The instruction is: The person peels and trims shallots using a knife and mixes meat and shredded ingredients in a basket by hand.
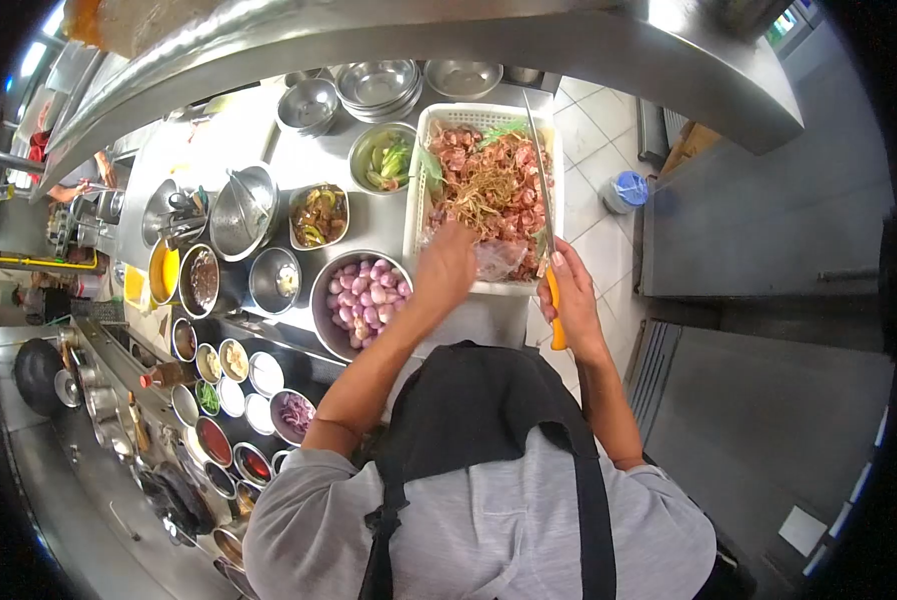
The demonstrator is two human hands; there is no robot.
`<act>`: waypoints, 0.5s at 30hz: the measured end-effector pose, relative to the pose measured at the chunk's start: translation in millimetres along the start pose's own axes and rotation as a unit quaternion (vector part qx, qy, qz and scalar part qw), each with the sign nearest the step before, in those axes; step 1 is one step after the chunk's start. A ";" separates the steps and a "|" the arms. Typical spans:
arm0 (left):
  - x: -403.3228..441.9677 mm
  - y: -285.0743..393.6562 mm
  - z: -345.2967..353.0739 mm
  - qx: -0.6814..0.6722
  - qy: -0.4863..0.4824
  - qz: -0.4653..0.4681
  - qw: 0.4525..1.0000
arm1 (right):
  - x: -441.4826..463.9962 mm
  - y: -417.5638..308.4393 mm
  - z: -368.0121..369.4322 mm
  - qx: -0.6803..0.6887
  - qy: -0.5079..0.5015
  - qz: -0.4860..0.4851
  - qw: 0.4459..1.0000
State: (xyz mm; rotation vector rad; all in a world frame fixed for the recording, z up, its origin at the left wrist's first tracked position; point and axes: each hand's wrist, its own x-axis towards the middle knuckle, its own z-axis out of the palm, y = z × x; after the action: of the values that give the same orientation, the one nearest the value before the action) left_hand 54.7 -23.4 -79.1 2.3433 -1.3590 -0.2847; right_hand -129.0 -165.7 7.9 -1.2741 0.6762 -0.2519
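Observation:
A white plastic basket (416, 215) full of chopped reddish meat (461, 170), with brown shredded bits and a few green leaves on top, stands in front of me. My left hand (449, 265) reaches over its near left corner with the fingers curled in; what they hold is hidden. Just right of those fingers lies a clear plastic bag (501, 260). In my right hand (575, 295), at the basket's near right corner, is the yellow handle of a long thin knife (557, 318). Its blade points away from me over the right side of the basket.
Left of the basket stand a bowl of peeled shallots (364, 295), a bowl of green vegetables (384, 158) and stacked steel bowls (379, 85). Several sauce and ingredient containers (231, 392) fill the lower left. A steel shelf (419, 35) crosses overhead. Another person's hand (106, 170) shows far left.

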 end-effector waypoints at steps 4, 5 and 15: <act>23.1 -6.1 -27.5 -0.039 0.197 -0.051 0.978 | 1.8 1.6 5.6 0.007 -0.008 0.003 1.000; 30.4 -7.1 -19.4 -0.078 0.179 -0.034 0.980 | 1.9 1.2 7.8 0.010 -0.013 0.000 1.000; 18.0 78.7 29.6 -0.060 0.021 0.035 0.997 | 0.4 -4.5 -1.1 0.005 0.010 -0.027 1.000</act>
State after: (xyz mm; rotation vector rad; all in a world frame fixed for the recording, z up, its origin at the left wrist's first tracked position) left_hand -8.7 -80.7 -69.6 2.1869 -1.3632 -0.2865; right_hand -128.5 -168.1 11.8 -1.2830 0.6570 -0.3124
